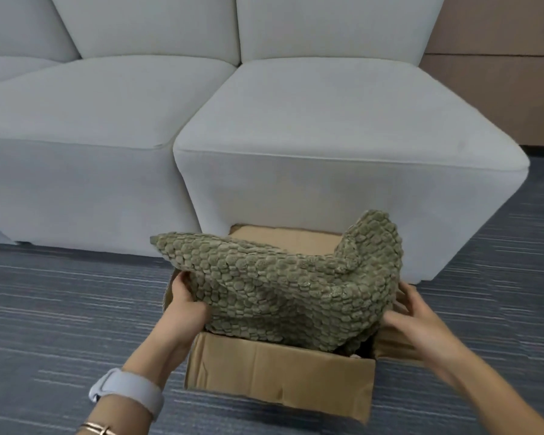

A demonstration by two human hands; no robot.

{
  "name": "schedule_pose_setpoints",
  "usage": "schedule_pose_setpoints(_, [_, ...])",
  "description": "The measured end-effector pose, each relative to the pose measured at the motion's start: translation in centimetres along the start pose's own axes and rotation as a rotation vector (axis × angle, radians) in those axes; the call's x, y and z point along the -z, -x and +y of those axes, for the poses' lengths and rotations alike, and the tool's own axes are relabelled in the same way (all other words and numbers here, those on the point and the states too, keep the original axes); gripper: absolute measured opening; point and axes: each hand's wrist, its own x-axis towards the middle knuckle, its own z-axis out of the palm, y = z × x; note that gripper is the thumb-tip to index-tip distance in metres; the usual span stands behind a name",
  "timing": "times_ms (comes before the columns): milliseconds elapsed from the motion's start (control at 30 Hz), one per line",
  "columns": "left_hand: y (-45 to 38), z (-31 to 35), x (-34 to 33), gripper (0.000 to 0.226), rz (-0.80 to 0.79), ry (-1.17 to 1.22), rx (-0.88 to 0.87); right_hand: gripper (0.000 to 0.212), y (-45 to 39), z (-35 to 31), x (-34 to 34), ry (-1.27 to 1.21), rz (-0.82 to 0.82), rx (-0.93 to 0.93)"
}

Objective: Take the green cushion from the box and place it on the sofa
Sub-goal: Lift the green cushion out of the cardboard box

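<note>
A green cushion [283, 287] with a bumpy, scale-like cover bulges out of an open cardboard box [277, 372] on the floor. Its corners stick up on the left and right. My left hand [187, 304] grips the cushion's left side, fingers tucked under it. My right hand [412, 315] holds the cushion's lower right edge, slightly blurred. The pale grey sofa [327, 120] stands directly behind the box, its two seat cushions bare.
Blue-grey striped carpet [60, 309] covers the floor around the box. A brown wood-panel wall [500, 58] rises to the right of the sofa. A white watch and thin bracelets sit on my left wrist [129, 394].
</note>
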Motion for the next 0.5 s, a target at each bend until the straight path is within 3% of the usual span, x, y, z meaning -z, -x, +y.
schedule_pose_setpoints(200, [-1.3,0.2,-1.9,0.097,0.029,-0.038,0.065,0.113,-1.9,0.0,-0.6,0.104,-0.12,-0.015])
schedule_pose_setpoints(300, [-2.0,0.0,-2.6,0.093,0.029,-0.042,0.088,0.116,-3.3,0.3,-0.8,0.113,-0.125,0.013])
schedule_pose_setpoints(367, [-2.4,-0.2,-2.8,0.086,0.029,-0.088,0.085,0.1,-3.8,0.5,-1.1,0.092,-0.091,0.039])
schedule_pose_setpoints(500, [-2.7,0.0,-2.7,0.034,0.109,-0.18,0.052,0.051,-4.1,0.1,-1.7,0.04,0.001,0.083])
